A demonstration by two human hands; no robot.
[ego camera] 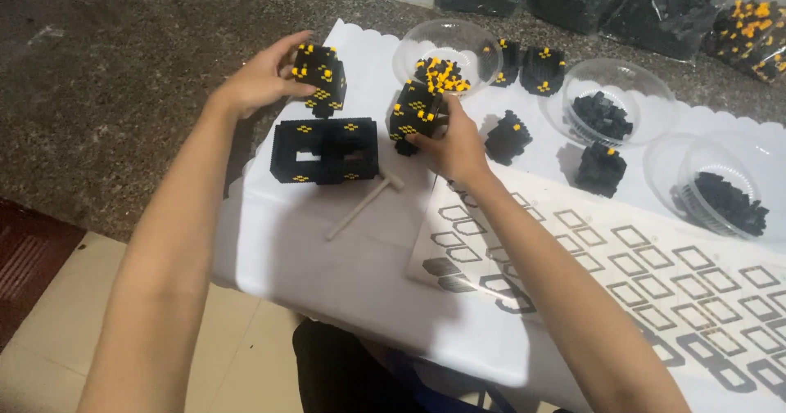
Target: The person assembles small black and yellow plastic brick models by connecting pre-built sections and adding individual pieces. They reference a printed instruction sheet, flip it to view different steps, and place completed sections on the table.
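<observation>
My left hand (260,77) holds a black block cube with yellow studs (321,77) just above the table. Below it lies a larger black block frame with two openings (325,151). My right hand (453,143) grips a second black and yellow block piece (415,114) beside a clear bowl of black and yellow bricks (446,53). A small pale hammer-shaped tool (363,204) rests between my arms on the white sheet (327,249).
Two more clear bowls of black bricks (610,102) (720,188) stand at the right. Small built black pieces (508,137) (600,167) (542,69) sit between them. A printed instruction sheet (655,274) covers the right side. Bags of bricks (655,4) line the back.
</observation>
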